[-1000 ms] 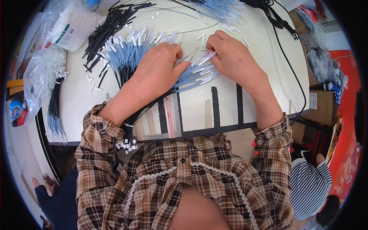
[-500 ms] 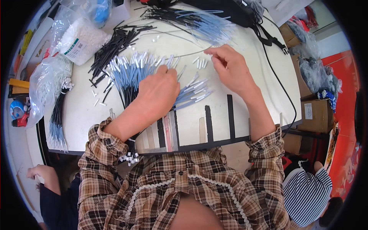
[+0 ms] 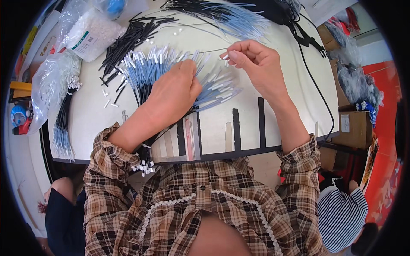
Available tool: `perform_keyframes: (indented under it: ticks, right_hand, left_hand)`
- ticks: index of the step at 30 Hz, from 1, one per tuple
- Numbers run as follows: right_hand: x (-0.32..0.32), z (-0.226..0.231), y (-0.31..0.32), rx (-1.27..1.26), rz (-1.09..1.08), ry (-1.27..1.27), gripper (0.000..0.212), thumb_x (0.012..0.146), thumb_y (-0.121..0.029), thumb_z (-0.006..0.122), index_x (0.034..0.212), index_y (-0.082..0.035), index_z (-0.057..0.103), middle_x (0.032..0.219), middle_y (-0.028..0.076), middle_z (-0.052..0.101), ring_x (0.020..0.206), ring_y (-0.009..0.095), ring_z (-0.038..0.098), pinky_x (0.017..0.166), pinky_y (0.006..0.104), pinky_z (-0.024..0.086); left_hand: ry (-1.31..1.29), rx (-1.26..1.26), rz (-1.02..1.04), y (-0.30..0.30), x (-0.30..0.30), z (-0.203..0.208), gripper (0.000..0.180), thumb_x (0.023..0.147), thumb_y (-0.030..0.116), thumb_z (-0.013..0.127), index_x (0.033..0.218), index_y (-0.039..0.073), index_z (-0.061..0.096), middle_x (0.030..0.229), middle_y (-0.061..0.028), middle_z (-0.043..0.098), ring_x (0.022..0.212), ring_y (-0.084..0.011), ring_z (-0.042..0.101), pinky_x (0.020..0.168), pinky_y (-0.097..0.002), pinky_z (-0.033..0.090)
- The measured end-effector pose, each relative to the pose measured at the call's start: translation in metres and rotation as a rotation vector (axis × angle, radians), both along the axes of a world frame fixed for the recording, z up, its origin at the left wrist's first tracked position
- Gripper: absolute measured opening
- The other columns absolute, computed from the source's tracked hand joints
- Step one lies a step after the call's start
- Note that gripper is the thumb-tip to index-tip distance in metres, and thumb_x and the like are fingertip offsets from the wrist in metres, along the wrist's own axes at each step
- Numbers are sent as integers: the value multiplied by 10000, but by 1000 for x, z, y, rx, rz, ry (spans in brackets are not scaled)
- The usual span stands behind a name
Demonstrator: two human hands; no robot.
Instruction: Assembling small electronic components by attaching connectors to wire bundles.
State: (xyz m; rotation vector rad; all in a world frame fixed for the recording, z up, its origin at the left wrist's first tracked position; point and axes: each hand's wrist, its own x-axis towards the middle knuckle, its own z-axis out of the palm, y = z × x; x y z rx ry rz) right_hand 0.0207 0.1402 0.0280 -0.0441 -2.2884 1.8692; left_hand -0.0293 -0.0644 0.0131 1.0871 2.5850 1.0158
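Note:
A thick bundle of thin wires (image 3: 143, 79) fans out on the table, black at the near end and blue-grey toward white-tipped far ends. My left hand (image 3: 175, 87) lies closed over the right side of this bundle, its fingertips pinching a wire whose tip I cannot make out. To its right, more white-tipped blue-grey wires (image 3: 218, 91) spread from under the hand. My right hand (image 3: 260, 64) is raised over the table with thumb and fingers pinched on a small white sleeve (image 3: 225, 56). Another white piece shows just under those fingertips.
Loose black tubes (image 3: 128, 45) lie behind the bundle, near a bag of white pieces (image 3: 92, 36). A tied wire bundle (image 3: 66, 115) rests at the left edge. Further wires (image 3: 230, 19) lie at the back. A black cable (image 3: 314, 81) runs down the right side. People sit on both sides.
My right hand has closed from a looser pose onto a small white sleeve, near where several loose sleeves lay. My left hand stays on the bundle, slightly shifted.

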Motion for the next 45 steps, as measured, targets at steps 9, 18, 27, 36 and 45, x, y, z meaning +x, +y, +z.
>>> perform_keyframes:
  ticks: [9,18,27,36,45]
  right_hand:
    - [-1,-5,-3,19,-15,35,146,880,-110,631,965,7,646,890,66,698,798,69,613,737,202,477]
    - [0,-4,-2,-23,34,35,151,877,-114,638,976,-1,653,901,51,701,793,56,608,710,193,479]
    - [1,-1,1,13,71,45,146,899,-113,610,988,-6,652,937,76,701,743,66,578,704,217,491]
    - [1,0,4,-3,104,-42,144,840,-154,683,892,-21,702,796,39,701,666,53,578,628,189,476]
    - [2,-4,-2,-61,166,-149,117,809,-120,715,853,-12,708,774,43,690,640,53,587,594,189,482]
  left_hand:
    - [-348,259,-58,-4,0,-12,193,930,98,527,1040,-43,602,725,2,588,631,-40,467,541,-232,395]
    - [-449,353,-91,-2,-2,-15,213,957,129,512,961,-44,636,682,27,529,640,-34,430,564,-192,354]
    - [-517,321,-161,-3,-4,-12,234,967,148,492,924,-38,628,664,26,504,651,-43,431,583,-203,357]
    - [-530,349,-194,-2,-6,-14,251,963,166,507,896,-41,633,667,17,524,656,-59,457,613,-208,388]
    - [-555,348,-151,-3,-2,-12,240,941,158,549,881,-46,657,654,5,550,640,-59,472,589,-211,392]
